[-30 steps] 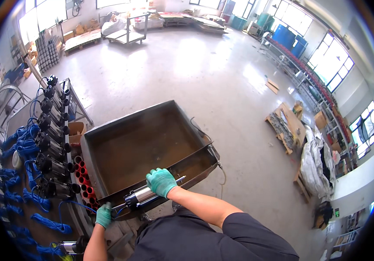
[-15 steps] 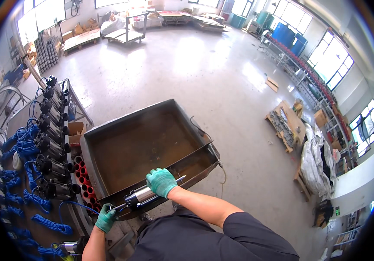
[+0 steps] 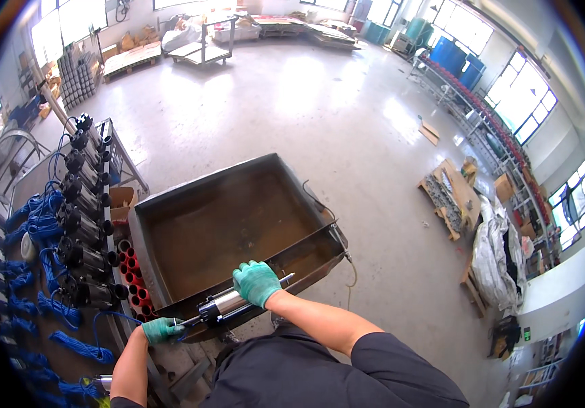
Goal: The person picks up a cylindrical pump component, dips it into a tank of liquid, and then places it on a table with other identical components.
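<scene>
1. My right hand (image 3: 257, 283), in a green glove, is wrapping closed over the upper side of a silver and black cylinder (image 3: 223, 301).
2. My left hand (image 3: 162, 330), gloved the same, is closing its curled fingers on the outer end of a thin metal rod (image 3: 191, 321) at the cylinder's black end; the exact fingertip contact is too small to tell.
3. The cylinder is lying slantwise over the narrow near compartment of a brown-stained metal tub (image 3: 144, 248), its slim tip (image 3: 288, 277) pointing away to the right; I cannot tell whether it is touching the tub's edge.
4. A divider (image 3: 301, 243) is separating that compartment from the wide one beyond.
5. A blue cable (image 3: 117, 315) is curving from the left toward my left hand.
6. Red tubes (image 3: 132, 264) are standing close together just beside the tub's left wall, and a cardboard box (image 3: 122, 198) is sitting behind them.
7. On the left, a table is carrying a row of black and silver motors (image 3: 86, 258) and coils of blue cable (image 3: 83, 347).
8. A thin hose (image 3: 354, 275) is hanging off the tub's right corner.
9. Farther right, a loaded pallet (image 3: 468, 196) and white sacks (image 3: 488, 248) are resting on the floor (image 3: 388, 204).
10. At the back, a flatbed trolley (image 3: 201, 53) is standing near the wall.
</scene>
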### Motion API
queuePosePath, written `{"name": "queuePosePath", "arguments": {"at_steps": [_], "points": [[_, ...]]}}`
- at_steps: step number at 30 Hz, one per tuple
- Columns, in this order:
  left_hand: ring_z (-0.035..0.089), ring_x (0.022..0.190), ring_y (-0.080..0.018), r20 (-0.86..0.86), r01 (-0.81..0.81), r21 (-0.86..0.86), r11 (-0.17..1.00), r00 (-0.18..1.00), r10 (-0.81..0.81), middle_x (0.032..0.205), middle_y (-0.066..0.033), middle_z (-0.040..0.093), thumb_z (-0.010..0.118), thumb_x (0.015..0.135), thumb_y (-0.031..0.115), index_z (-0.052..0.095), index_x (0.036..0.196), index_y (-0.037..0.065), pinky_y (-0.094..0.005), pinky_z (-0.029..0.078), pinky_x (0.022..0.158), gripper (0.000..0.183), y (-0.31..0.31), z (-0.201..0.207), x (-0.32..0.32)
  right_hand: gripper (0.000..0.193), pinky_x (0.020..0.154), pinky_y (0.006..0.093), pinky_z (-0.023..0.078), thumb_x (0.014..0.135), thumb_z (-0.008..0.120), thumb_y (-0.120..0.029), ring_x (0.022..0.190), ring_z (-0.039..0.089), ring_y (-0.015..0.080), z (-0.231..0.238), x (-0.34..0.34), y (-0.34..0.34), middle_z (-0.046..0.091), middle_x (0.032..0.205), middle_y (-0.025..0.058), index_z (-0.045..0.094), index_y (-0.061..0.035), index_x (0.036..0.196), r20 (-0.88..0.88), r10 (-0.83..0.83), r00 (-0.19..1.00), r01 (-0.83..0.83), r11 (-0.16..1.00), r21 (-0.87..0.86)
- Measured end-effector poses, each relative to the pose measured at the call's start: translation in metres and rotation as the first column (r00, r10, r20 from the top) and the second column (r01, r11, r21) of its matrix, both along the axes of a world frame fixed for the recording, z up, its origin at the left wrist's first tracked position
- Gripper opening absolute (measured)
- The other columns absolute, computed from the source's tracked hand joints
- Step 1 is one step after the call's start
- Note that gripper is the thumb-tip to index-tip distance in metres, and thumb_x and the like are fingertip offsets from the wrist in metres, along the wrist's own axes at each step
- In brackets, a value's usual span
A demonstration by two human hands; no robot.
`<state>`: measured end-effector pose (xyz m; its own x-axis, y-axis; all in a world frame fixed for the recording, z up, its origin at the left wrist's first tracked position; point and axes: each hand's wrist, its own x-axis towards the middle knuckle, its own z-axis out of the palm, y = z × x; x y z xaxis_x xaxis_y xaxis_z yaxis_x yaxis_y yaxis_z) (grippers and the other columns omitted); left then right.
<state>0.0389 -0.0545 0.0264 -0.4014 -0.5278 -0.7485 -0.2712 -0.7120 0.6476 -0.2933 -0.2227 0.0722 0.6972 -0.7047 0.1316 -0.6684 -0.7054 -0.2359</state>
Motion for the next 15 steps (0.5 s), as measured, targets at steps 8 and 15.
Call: {"name": "queuePosePath", "arguments": {"at_steps": [8, 15], "points": [[0.057, 0.077, -0.0113, -0.183, -0.158, 0.202, 0.967, 0.964, 0.196, 0.085, 0.0012, 0.060, 0.067, 0.097, 0.038, 0.064, 0.116, 0.004, -0.0275, 0.048, 0.069, 0.039, 0.014, -0.028, 0.017, 0.011, 0.074, 0.0426, 0.051, 0.083, 0.064, -0.022, 0.084, 0.065, 0.0281, 0.001, 0.005, -0.003, 0.067, 0.086, 0.0091, 0.067, -0.0111, 0.082, 0.005, -0.003, 1.000, 0.003, 1.000, -0.011], [0.062, 0.072, -0.0159, 0.121, -0.207, -0.331, 0.921, 0.958, 0.259, 0.088, -0.0039, 0.068, 0.078, 0.088, 0.019, 0.067, 0.118, 0.005, -0.0299, 0.051, 0.068, 0.034, 0.045, -0.044, -0.012, 0.011, 0.073, 0.0428, 0.051, 0.083, 0.064, -0.022, 0.083, 0.066, 0.0279, -0.001, 0.008, -0.003, 0.067, 0.085, 0.0089, 0.068, -0.0117, 0.081, -0.017, -0.030, 0.999, 0.029, 0.999, -0.026]]}}
